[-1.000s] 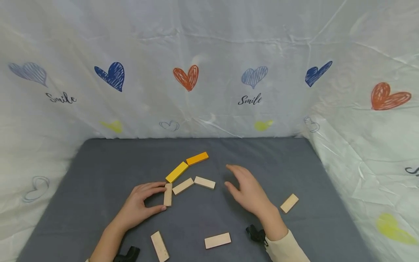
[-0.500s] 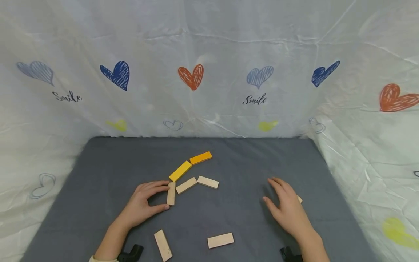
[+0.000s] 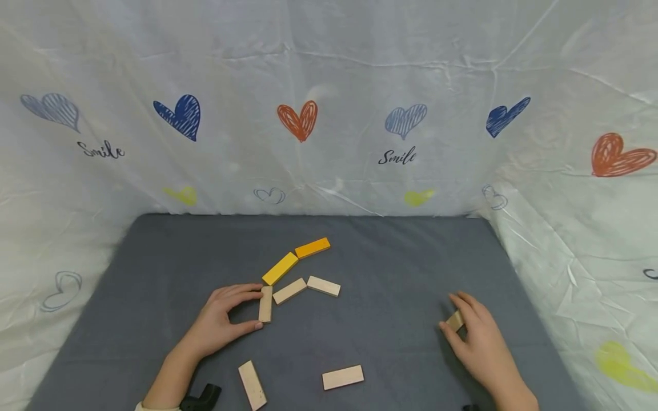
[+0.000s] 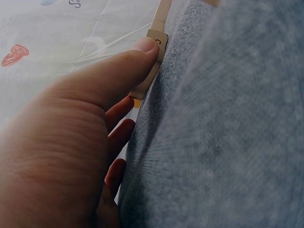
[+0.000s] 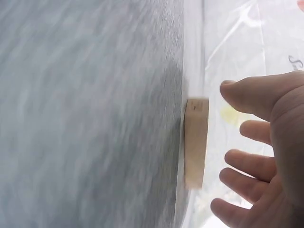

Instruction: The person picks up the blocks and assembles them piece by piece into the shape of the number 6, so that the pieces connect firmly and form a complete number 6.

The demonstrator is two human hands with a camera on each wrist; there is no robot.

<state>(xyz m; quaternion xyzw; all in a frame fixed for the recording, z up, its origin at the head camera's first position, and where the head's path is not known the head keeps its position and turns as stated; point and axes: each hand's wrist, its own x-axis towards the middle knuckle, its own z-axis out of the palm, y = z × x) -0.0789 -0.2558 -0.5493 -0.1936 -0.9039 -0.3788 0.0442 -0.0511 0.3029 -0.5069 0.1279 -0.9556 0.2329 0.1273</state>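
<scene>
In the head view my left hand (image 3: pixel 226 317) pinches a plain wooden block (image 3: pixel 265 305) lengthwise, thumb at the near end and fingers at the far end. That block lies on the grey cloth; the left wrist view shows the thumb against its end (image 4: pixel 158 37). My right hand (image 3: pixel 483 342) hovers around another plain block (image 3: pixel 455 321), partly hidden by it in the head view. The right wrist view shows this block (image 5: pixel 196 142) on the cloth, apart from the spread thumb and fingers. Beside the left block lie a yellow block (image 3: pixel 280 269) and a pale block (image 3: pixel 289 291).
An orange block (image 3: pixel 312 248) continues from the yellow one, and another pale block (image 3: pixel 324 286) from the inner pale one, forming two curved rows. Nearer me lie two loose blocks, one left (image 3: pixel 252 385) and one central (image 3: pixel 342 377). A white curtain (image 3: pixel 329 160) stands behind the table.
My right hand has moved from beside the curved rows to the right, down over the separate block. The left hand keeps its hold in the same place.
</scene>
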